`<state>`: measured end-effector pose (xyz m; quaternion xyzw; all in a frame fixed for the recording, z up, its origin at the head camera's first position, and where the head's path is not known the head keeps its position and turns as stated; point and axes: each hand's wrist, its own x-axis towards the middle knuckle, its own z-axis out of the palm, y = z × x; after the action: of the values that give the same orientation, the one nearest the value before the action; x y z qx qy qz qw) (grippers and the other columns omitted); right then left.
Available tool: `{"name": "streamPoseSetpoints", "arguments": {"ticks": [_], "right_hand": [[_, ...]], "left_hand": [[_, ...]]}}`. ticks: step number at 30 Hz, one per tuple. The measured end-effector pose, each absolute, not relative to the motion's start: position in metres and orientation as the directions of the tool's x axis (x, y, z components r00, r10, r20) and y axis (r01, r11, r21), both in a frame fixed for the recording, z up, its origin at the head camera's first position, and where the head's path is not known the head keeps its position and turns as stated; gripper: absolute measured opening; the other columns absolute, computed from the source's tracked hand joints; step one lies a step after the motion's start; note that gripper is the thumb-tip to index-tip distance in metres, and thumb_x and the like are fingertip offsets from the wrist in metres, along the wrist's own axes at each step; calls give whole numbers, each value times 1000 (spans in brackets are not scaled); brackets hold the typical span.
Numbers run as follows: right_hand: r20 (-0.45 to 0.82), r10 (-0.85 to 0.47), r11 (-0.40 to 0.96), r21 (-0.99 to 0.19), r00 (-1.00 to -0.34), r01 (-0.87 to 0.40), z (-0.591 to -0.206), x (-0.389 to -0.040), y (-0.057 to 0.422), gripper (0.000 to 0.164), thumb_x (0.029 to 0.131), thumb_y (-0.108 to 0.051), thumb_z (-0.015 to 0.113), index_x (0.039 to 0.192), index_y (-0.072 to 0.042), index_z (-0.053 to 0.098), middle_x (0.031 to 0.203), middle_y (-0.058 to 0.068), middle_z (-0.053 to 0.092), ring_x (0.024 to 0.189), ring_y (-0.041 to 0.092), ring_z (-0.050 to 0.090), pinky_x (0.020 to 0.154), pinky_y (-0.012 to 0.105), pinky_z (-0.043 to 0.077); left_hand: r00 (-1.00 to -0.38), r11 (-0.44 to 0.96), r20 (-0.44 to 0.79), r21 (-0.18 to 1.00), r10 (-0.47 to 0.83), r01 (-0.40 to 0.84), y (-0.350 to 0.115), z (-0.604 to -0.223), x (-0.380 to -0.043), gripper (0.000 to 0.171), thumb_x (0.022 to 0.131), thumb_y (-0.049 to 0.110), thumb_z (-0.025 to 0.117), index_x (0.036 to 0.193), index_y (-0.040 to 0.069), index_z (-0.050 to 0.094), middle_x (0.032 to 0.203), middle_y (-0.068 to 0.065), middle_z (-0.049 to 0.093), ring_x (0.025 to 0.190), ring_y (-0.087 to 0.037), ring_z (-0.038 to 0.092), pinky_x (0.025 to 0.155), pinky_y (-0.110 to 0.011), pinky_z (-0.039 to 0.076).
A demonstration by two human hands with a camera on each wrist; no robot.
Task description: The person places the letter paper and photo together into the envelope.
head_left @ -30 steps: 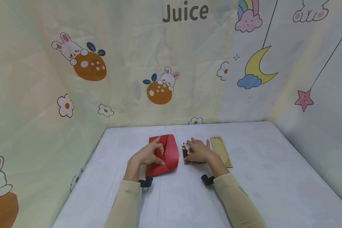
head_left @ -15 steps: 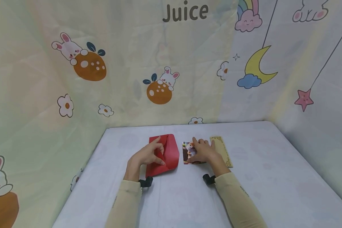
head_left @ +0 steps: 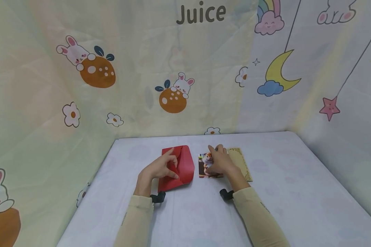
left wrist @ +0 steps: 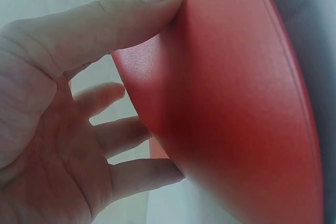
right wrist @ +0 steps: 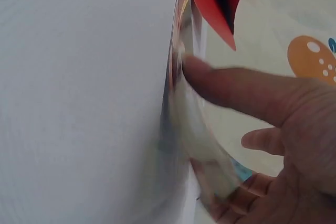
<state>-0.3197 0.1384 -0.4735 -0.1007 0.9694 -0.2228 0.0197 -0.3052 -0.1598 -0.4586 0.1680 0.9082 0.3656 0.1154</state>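
A red envelope (head_left: pixel 187 166) lies with its flap to the right. My left hand (head_left: pixel 158 167) grips it at the mouth, thumb and fingers spread along the opening. The left wrist view has the thumb on the curved red paper (left wrist: pixel 241 93) and fingertips at its edge. To its right is a photo card (head_left: pixel 203 170) showing a furry animal. My right hand (head_left: pixel 223 162) holds it, covering its right part. In the right wrist view the card (right wrist: pixel 197 129) bows between thumb and fingers, partly blurred.
A gold patterned paper strip (head_left: pixel 240 163) lies just right of my right hand, partly hidden by it. The white-covered table (head_left: pixel 185 219) runs back to a printed cloth wall (head_left: pixel 136 68). Cloth also rises at both sides.
My right hand has shifted slightly right over the photo card, its fingers drawing together, and more of the animal picture shows. The left hand and envelope stay in place.
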Motion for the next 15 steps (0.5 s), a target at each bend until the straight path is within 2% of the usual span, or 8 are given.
{"name": "streamPoseSetpoints", "arguments": {"ticks": [3, 5, 7, 12, 15], "right_hand": [[28, -192, 826, -536, -981, -177, -473, -320, 137, 103, 76, -14, 93, 161, -8, 36, 145, 25, 37, 117, 34, 55, 101, 52, 54], [29, -182, 803, -573, -983, -165, -472, -321, 136, 95, 77, -5, 90, 158, -5, 41, 142, 24, 40, 112, 32, 58, 98, 50, 55], [37, -176, 798, -580, -984, -164, -471, -322, 136, 85, 79, -1, 87, 154, -4, 46, 139, 23, 48, 114, 32, 60, 101, 49, 55], [99, -179, 770, -606, -979, -202, -470, -327, 138, 66, 85, -2, 81, 146, -2, 56, 140, 24, 61, 131, 39, 58, 111, 53, 49], [149, -162, 724, -654, -975, -220, -466, -328, 138, 63, 88, -7, 81, 146, -4, 57, 146, 23, 59, 138, 42, 54, 114, 56, 45]], "left_hand": [[-917, 677, -91, 703, 389, 218, -160, -459, -305, 37, 72, 20, 96, 95, 25, 68, 175, -2, 16, 151, -37, 31, 90, -46, 63], [-916, 678, -91, 702, 390, 218, -160, -459, -305, 37, 71, 20, 96, 95, 25, 68, 175, -1, 16, 151, -37, 32, 90, -45, 63], [-915, 673, -85, 704, 395, 225, -160, -459, -305, 37, 72, 19, 96, 94, 25, 67, 176, -2, 15, 151, -37, 32, 90, -44, 63], [-905, 664, -63, 701, 420, 259, -160, -459, -304, 33, 75, 19, 94, 90, 27, 65, 176, -6, 14, 151, -38, 32, 89, -40, 61], [-904, 660, -57, 702, 425, 266, -160, -460, -304, 33, 76, 19, 94, 89, 28, 65, 176, -7, 14, 151, -38, 33, 88, -40, 61]]}}
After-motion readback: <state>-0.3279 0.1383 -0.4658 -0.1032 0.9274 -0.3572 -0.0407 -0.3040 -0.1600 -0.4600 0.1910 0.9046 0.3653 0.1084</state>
